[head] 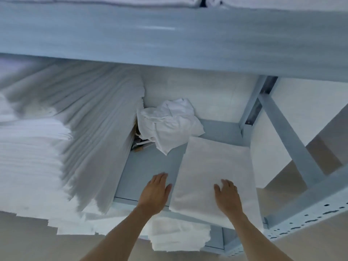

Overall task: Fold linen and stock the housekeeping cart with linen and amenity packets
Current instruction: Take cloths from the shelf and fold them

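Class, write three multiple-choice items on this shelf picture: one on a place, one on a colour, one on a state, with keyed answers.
1. Where is the right hand?
A on the folded linen
B on the crumpled cloth
C on the floor

2. What colour is the shelf?
A red
B pale blue-grey
C black

3. How is the left hand?
A a fist
B gripping cloth
C open, holding nothing

Answers: A, its palm lies flat on the fold; B, bare metal shows that tint; C, fingers are spread over bare shelf.

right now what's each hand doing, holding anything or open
Left hand: open, fingers spread, over the bare shelf, holding nothing.
Right hand: open, palm flat on the folded linen, not gripping it.
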The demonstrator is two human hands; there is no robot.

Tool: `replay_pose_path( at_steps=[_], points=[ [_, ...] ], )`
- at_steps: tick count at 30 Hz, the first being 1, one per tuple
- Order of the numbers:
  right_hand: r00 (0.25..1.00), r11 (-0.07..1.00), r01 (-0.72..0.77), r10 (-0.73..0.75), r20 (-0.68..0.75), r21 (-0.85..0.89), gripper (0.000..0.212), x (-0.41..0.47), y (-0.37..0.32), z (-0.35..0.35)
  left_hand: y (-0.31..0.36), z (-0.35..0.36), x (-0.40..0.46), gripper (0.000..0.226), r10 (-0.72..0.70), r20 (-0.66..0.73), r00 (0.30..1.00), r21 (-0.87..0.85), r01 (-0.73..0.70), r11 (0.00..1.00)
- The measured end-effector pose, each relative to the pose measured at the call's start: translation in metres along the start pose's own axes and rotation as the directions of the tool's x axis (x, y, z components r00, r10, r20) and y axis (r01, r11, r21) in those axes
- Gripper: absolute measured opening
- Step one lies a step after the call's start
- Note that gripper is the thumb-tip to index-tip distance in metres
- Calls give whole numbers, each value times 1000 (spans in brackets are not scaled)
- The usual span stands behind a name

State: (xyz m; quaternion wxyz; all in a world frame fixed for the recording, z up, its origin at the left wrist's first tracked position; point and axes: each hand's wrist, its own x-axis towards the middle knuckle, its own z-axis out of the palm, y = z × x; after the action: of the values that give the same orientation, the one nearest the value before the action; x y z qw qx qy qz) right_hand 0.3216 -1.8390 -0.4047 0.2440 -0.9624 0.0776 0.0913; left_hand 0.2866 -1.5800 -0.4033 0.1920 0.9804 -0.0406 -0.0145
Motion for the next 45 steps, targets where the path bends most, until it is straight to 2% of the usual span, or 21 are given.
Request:
replay_pose_path(
  at_steps=[3, 7, 10, 14, 17, 20, 24, 26, 28, 30, 33, 35, 37, 41, 43, 45],
  points=[
    [994, 993, 98, -100, 43, 60, 49, 6, -57, -27, 0, -62, 22, 46, -84, -57, 995, -145, 75, 987],
    [972, 976, 218, -218, 88, 10, 44, 28, -126, -48, -7, -123, 47, 36, -133, -56, 990, -284, 112, 952],
    [962, 966, 253, -246, 118, -51, 41, 45, -164, -48, -21, -147, 59, 35, -128, -22, 992, -310, 115, 944],
    [938, 943, 310, -282, 201, -123, 39, 60, -193, -28, -47, -159, 66, 29, -227, -6, 974, -441, 201, 875],
    [923, 935, 306, -246, 295, -177, 42, 69, -202, -9, -63, -156, 66, 18, -381, 62, 923, -611, 337, 717],
    [912, 937, 289, -206, 356, -198, 51, 79, -206, 9, -77, -139, 70, 18, -472, 138, 871, -639, 443, 630],
    [910, 959, 243, -172, 377, -149, 55, 103, -206, 32, -86, -113, 79, 25, -543, 190, 818, -698, 502, 510],
    [912, 967, 224, -163, 378, -125, 58, 120, -205, 43, -88, -103, 86, 27, -557, 181, 810, -720, 495, 487],
    [918, 968, 220, -163, 362, -121, 66, 142, -206, 59, -91, -93, 97, 22, -577, 168, 799, -780, 466, 418],
    [929, 966, 227, -177, 326, -124, 81, 161, -210, 74, -93, -77, 105, 13, -592, 188, 784, -851, 431, 300],
    [935, 946, 298, -261, 242, -131, 100, 185, -219, 98, -92, -60, 114, 10, -618, 239, 749, -920, 379, 104],
    [930, 926, 332, -289, 228, -180, 105, 198, -226, 113, -95, -50, 120, 11, -628, 245, 738, -934, 353, 50],
    [931, 899, 348, -297, 215, -267, 94, 209, -228, 126, -99, -40, 123, 17, -639, 224, 736, -945, 324, 42],
    [897, 774, 428, -427, 115, -466, 39, 229, -219, 129, -109, -26, 119, 31, -615, 227, 755, -947, 319, 42],
    [879, 781, 453, -473, 65, -429, 24, 239, -218, 119, -113, -26, 113, 32, -608, 227, 761, -946, 321, 49],
    [891, 854, 430, -454, -18, -293, 20, 246, -223, 102, -115, -31, 109, 33, -603, 232, 763, -945, 323, 45]
  ],
)
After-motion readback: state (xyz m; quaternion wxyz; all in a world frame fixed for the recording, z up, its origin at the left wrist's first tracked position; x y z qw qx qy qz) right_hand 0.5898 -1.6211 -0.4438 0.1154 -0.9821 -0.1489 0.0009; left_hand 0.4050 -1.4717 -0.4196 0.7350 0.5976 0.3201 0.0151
